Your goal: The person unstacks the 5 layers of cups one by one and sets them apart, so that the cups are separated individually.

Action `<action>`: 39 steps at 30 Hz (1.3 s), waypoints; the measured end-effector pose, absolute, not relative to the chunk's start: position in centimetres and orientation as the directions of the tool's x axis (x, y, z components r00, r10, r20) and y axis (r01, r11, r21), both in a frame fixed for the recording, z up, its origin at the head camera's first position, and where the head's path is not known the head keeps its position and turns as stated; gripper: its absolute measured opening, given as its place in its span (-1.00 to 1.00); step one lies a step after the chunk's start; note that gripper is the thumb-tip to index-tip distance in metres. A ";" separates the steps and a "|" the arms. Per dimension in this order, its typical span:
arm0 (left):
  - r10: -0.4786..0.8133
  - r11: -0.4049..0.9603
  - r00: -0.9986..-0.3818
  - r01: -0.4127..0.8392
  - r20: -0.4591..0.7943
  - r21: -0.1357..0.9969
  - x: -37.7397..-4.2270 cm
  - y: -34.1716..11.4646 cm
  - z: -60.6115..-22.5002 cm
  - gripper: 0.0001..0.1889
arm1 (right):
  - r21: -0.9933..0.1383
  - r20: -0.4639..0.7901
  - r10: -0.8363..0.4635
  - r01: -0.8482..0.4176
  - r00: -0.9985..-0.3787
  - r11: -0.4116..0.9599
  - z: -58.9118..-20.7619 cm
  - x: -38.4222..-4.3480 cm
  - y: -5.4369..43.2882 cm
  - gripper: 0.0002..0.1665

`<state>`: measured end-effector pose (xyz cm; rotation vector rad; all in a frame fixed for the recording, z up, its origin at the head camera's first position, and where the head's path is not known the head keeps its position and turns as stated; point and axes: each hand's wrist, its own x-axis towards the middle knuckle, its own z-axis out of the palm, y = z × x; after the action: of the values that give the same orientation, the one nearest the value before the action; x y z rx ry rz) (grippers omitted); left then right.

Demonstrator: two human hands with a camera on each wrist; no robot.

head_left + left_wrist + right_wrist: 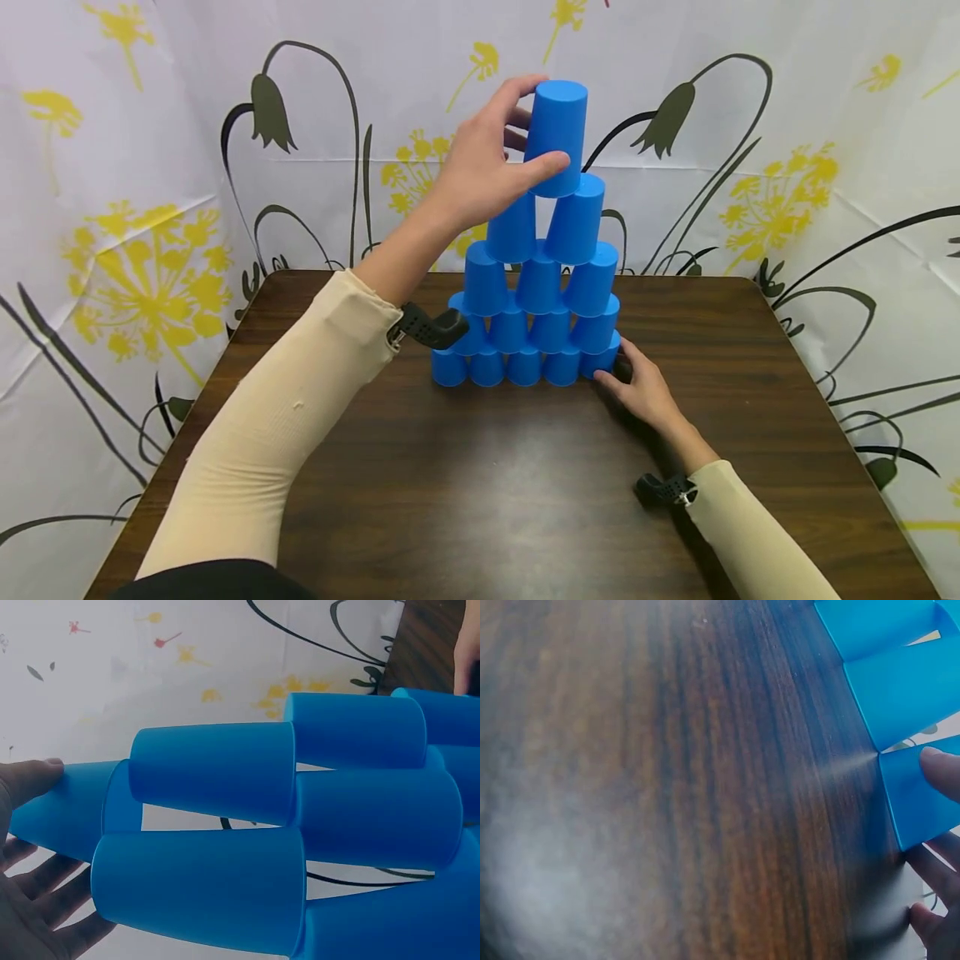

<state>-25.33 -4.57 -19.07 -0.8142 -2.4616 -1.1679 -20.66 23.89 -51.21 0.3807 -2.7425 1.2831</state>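
Upside-down blue cups stand stacked in a pyramid, each row narrower than the one below. At the peak, my left hand grips the top cup between thumb and fingers. That cup overlaps the two cups below in the left wrist view, its rim tipped a little; whether its weight rests on them I cannot tell. Down at the table, my right hand holds the right end cup of the bottom row. The right wrist view shows the thumb on this cup's near side and fingers beyond it.
A dark wooden table carries the stack near its back edge. Behind it hangs a white curtain with yellow flowers and dark stems. Black wrist straps sit over the pale sleeves.
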 end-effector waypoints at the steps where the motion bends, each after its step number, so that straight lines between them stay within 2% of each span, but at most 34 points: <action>1: 0.365 0.510 -0.794 0.608 0.487 0.608 -25.4 -4.6 -19.1 -0.22 | -0.741 0.190 -0.188 -0.266 -0.964 0.616 -51.3 -20.7 23.9 -0.19; 14: 0.328 0.461 -0.766 0.640 0.553 0.614 -24.9 -5.8 -18.9 -0.26 | -0.743 0.192 -0.188 -0.267 -0.963 0.613 -51.4 -20.8 23.9 -0.26; 23: 0.165 0.458 -0.758 0.626 0.631 0.631 -22.9 -12.6 -19.6 -0.29 | -0.740 0.169 -0.180 -0.245 -0.969 0.627 -51.7 -20.8 23.9 -0.23; 27: 0.037 0.524 -0.819 0.504 0.572 0.687 -22.4 -17.4 -22.1 -0.31 | -0.739 0.164 -0.181 -0.242 -0.970 0.629 -51.8 -20.6 24.0 -0.23; 31: -0.090 0.606 -0.891 0.305 0.445 0.734 -22.0 -22.7 -26.4 -0.31 | -0.735 0.165 -0.186 -0.247 -0.969 0.632 -51.7 -20.7 24.1 -0.23; 39: -0.282 0.704 -0.922 -0.010 0.266 0.710 -20.1 -33.1 -37.2 -0.26 | -0.732 0.149 -0.187 -0.236 -0.971 0.639 -51.5 -20.9 24.1 -0.22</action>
<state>-20.14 -33.10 -37.22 0.2278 -2.5573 -1.0631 -20.89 24.12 -51.55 0.3602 -2.7899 1.2588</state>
